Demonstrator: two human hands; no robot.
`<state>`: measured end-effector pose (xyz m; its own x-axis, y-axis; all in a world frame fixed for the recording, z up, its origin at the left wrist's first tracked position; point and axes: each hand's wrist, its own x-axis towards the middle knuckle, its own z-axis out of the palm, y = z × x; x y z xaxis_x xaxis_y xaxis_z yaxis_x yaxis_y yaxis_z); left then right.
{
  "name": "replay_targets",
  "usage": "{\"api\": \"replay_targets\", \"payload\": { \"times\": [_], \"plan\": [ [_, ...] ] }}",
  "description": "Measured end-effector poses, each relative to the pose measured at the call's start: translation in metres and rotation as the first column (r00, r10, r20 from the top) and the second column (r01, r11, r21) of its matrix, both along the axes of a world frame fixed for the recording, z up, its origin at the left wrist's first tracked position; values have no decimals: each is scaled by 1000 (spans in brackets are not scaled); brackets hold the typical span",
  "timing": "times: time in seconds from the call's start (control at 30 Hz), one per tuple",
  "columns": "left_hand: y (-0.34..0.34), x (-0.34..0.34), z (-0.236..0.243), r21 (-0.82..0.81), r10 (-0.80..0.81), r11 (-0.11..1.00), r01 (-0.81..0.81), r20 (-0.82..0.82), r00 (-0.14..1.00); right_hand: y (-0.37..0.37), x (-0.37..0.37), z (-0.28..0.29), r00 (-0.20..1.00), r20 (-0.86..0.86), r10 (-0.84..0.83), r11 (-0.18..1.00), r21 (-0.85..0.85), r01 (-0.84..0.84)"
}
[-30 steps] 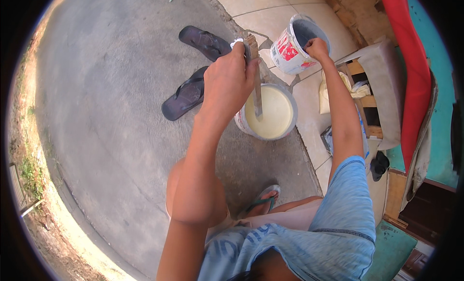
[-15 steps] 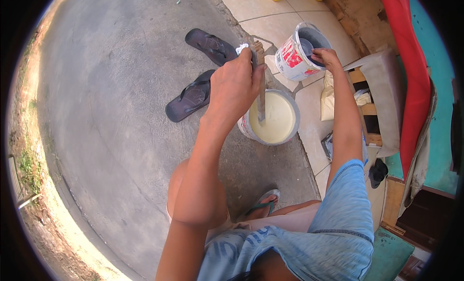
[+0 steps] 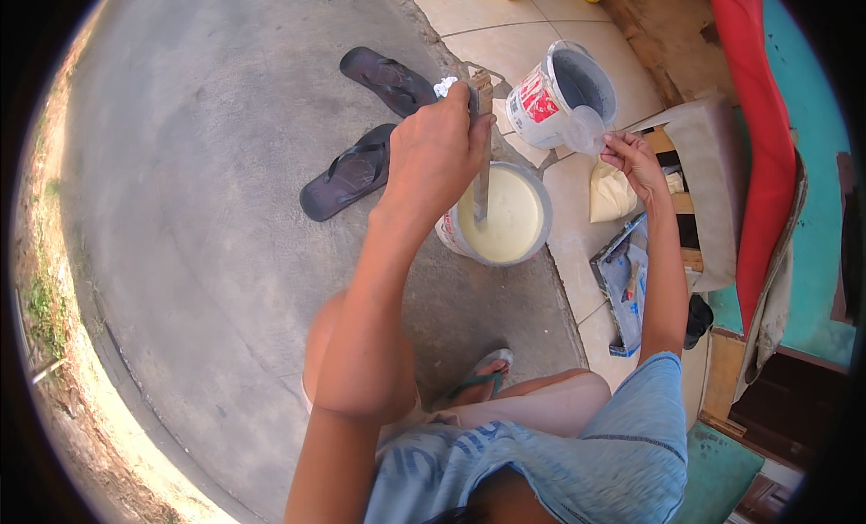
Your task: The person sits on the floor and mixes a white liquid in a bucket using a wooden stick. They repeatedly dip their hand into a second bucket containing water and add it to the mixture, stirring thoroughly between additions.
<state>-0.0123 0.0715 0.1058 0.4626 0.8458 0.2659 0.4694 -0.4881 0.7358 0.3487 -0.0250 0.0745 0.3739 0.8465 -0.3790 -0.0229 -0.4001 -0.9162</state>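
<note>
Grey pavement (image 3: pixel 207 208) fills the left of my remote view, with pale tiles (image 3: pixel 496 44) bordering it on the right. Two pails stand close by one another: the far pail (image 3: pixel 521 109), on the tiles, is dark grey inside; the near pail (image 3: pixel 449 234), on the pavement, holds a cream liquid (image 3: pixel 519 213). I read the governing relation as that of the hands to these pails. From the right hand (image 3: pixel 633 160), the near pail lies leftward and closer to the body, the far pail leftward and farther out. The left hand (image 3: pixel 437 154) is the nearer one to the near pail, standing off its far left side. The two hands are well apart. The left is closed round the upper part of a stick (image 3: pixel 482 186), whose long axis runs down toward the body, its lower end in the liquid. The right pinches a clear cup (image 3: pixel 585 130) between thumb and fingers. I see the cup overlap the far pail's rim, but cannot tell whether they touch, nor whether the cup contains anything.
</note>
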Motion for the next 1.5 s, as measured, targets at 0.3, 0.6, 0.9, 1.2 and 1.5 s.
{"api": "replay_targets", "payload": {
  "times": [0.3, 0.6, 0.9, 1.2, 1.5],
  "plan": [
    [-4, -1, 5, -41, -9, 999, 7, -38, 999, -62, -75, -40, 996, 65, 57, 998, -7, -57],
    [-6, -2, 3, -33, -5, 999, 3, -53, 999, -92, -134, -53, 837, 545, 59, 951, 225, -214],
    [-8, -3, 10, -49, -27, 999, 23, -95, 995, -101, -147, -50, 527, 850, -14, 873, 267, -408],
    [-11, 3, 15, -78, -100, 992, 98, -22, 995, 35, -5, -42, 848, 310, -429, 868, 401, 292],
    [-16, -4, 8, 55, -200, 979, 197, 59, 978, -23, -156, 21, 670, 562, 486, 855, -145, -498]
  ]
}}
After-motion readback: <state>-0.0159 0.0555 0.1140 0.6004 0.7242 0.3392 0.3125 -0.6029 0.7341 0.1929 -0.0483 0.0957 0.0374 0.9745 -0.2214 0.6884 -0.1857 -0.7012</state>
